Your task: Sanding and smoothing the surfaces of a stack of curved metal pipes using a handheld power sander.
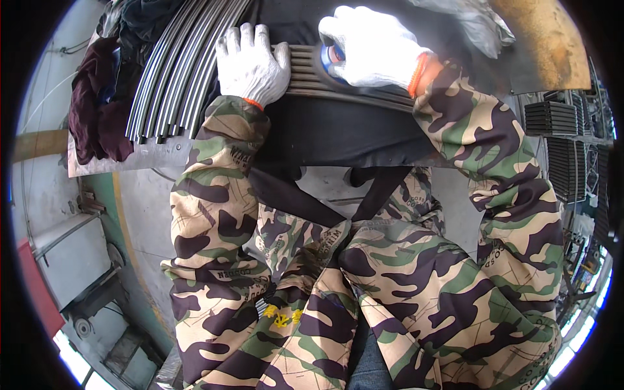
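Observation:
My left hand (255, 67), in a white knit glove with an orange cuff, lies flat with its fingers spread. It rests over the left part of several metal rods (305, 70) lying side by side across a black cloth (325, 123). My right hand (377, 49), gloved the same way, is curled around a round blue object (333, 54) with a red and white patch. That object sits against the rods, to the right of my left hand. The glove covers most of it, so its exact kind does not show.
Left of my left hand, a fanned row of shiny metal rods (172, 78) lies on the table. Dark red cloth (97, 97) is heaped at the left edge. Clear plastic wrap (478, 23) and a brown board (552, 39) lie at the far right. Racked dark bars (552, 120) stand beyond.

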{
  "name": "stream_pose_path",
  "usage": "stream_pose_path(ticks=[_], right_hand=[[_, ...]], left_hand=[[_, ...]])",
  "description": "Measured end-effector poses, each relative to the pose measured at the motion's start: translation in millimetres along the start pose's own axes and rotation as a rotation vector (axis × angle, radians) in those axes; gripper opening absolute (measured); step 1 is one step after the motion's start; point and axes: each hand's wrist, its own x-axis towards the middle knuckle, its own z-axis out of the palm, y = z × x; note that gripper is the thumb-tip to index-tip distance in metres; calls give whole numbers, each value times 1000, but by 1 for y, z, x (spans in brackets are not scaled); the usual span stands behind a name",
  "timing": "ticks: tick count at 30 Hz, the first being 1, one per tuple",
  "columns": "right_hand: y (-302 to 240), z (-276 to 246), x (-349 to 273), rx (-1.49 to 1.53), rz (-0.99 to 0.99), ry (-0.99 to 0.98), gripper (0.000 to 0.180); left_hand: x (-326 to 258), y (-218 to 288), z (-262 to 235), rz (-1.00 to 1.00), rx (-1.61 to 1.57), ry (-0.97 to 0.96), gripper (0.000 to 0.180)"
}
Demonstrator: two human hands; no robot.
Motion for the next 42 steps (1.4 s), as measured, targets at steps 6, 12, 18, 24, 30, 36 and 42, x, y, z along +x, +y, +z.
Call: stream_pose_path(ticks=[6,12,18,24,30,36,42], right_hand=[[-3,-16,2,44,-7,-61,28],[-3,-25,1,57,-1,-77,26],[-11,-21,1,122,-89,10,25],[-6,-20,4,104,-71,17,26],[-2,-21,3,81,-43,-26,26],[-7,-20,4,84,-41,-28,25],[10,-17,6,-6,-5,-4,25]], left_hand=[[-24,3,-11,7,-5,91,52],[-27,5,-18,19,4,83,52],[-11,-13,-9,43,68,116,49],[-5,-8,2,88,61,240,43],[5,-11,17,123,143,148,35],[3,-15,12,68,137,165,28],[12,5,12,144,108,200,33]])
